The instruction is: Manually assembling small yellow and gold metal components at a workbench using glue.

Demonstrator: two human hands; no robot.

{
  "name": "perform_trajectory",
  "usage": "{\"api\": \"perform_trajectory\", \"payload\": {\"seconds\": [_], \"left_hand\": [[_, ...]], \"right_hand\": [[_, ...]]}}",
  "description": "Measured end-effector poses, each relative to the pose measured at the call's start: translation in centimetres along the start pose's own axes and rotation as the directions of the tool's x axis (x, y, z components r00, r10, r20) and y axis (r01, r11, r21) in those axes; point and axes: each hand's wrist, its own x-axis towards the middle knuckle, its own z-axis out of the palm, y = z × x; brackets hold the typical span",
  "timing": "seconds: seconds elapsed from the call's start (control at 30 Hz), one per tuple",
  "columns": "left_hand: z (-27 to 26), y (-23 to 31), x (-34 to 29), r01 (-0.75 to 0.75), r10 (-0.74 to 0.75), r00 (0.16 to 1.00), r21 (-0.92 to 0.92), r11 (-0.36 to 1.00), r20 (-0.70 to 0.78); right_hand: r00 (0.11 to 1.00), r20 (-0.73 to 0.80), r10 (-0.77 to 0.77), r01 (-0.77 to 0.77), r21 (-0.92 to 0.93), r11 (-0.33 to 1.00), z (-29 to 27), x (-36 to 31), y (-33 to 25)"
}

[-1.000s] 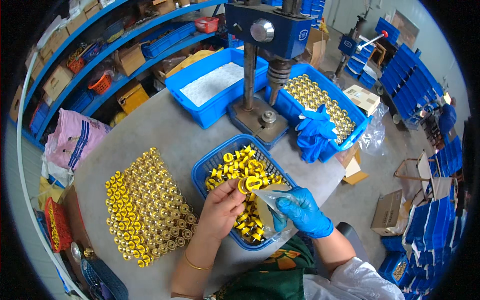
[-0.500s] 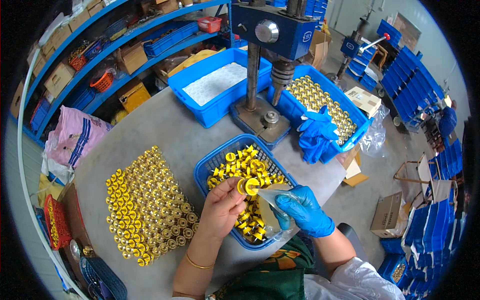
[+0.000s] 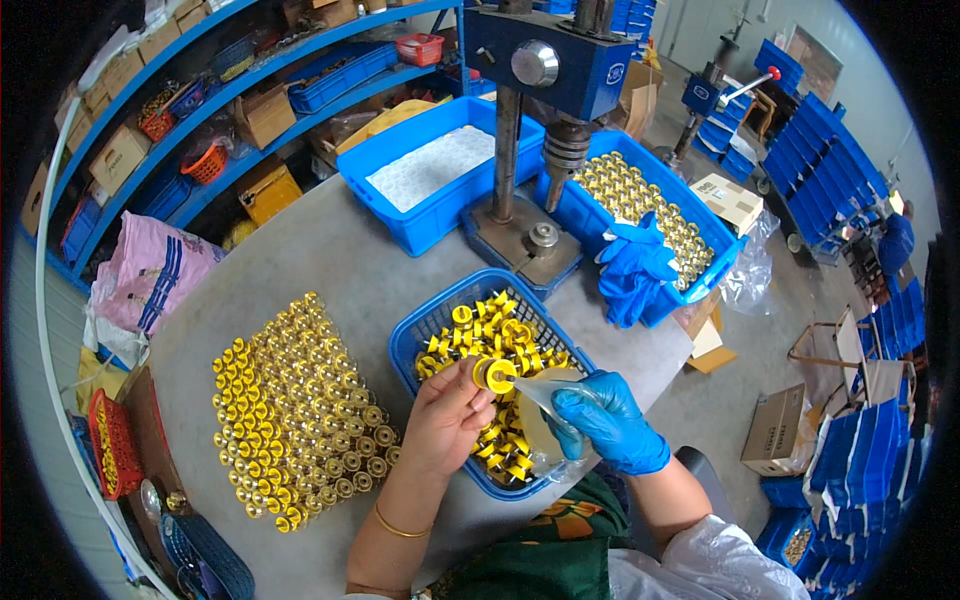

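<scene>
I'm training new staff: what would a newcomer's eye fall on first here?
Probably the dense block of small gold-and-yellow parts on the grey table at left. Then, centrally, the bare left hand holding a round yellow part and the blue-gloved right hand with a clear plastic bag, above a blue plastic basket. Behind stands a dark-blue metal press.

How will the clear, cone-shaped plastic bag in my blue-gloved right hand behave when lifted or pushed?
The clear, cone-shaped plastic bag is probably floppy: its thin film creases beside the blue-gloved right hand. Pushed, its tip would likely bend, since it narrows toward the round yellow piece. Its sheen suggests it may be slippery.
</scene>
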Motion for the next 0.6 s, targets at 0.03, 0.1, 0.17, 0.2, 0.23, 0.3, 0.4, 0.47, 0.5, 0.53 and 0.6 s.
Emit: {"api": "perform_trajectory", "payload": {"seconds": [0.03, 0.1, 0.17, 0.2, 0.23, 0.3, 0.4, 0.47, 0.5, 0.53, 0.6], "left_hand": [[0.1, 0.0, 0.0, 0.006, -0.006, 1.000, -0.008, 1.000, -0.009], [0.0, -0.1, 0.0, 0.019, -0.019, 1.000, -0.005, 1.000, -0.013], [0.0, -0.1, 0.0, 0.031, -0.031, 0.999, -0.002, 1.000, -0.017], [0.0, -0.2, 0.0, 0.040, -0.040, 0.999, 0.003, 0.999, -0.001], [-0.1, -0.2, 0.0, 0.048, -0.048, 0.999, 0.009, 0.999, 0.015], [-0.4, -0.3, 0.0, 0.049, -0.049, 0.999, 0.011, 0.999, 0.017], [-0.7, -0.2, 0.0, 0.045, -0.046, 0.999, 0.030, 0.999, 0.012], [-0.7, 0.3, -0.2, 0.040, -0.041, 0.999, 0.050, 0.998, 0.004], [-0.4, 0.7, -0.3, -0.003, 0.014, 0.998, 0.189, 0.982, -0.060], [-0.2, 1.1, -0.4, -0.034, 0.076, 0.990, 0.325, 0.945, -0.118], [0.2, 1.5, -0.2, -0.207, 0.268, 0.963, 0.596, 0.776, -0.015]], "right_hand": [[1.000, 0.000, 0.000, 0.000, 0.000, 1.000, 0.0, 0.0, 0.0], [1.000, 0.008, -0.017, 0.017, -0.023, 1.000, -0.2, 0.1, 0.2], [0.999, 0.027, -0.030, 0.031, -0.037, 0.999, -0.4, 0.1, 0.4], [0.998, 0.045, -0.043, 0.046, -0.050, 0.998, -0.4, 0.2, 0.5], [0.998, 0.046, -0.044, 0.046, -0.050, 0.998, -0.4, 0.2, 0.5], [0.997, 0.050, -0.052, 0.054, -0.036, 0.998, -0.5, 0.2, 0.6], [0.993, 0.066, -0.100, 0.098, 0.044, 0.994, -1.0, -0.1, 0.9], [0.994, 0.005, -0.113, 0.112, 0.093, 0.989, -1.3, -0.2, 1.6], [0.991, -0.056, -0.121, 0.128, 0.141, 0.982, -1.4, -0.3, 1.8], [0.991, -0.056, -0.120, 0.127, 0.143, 0.982, -1.2, -0.2, 1.7], [0.970, -0.236, -0.054, 0.068, 0.054, 0.996, -0.2, 0.3, 1.0]]}}
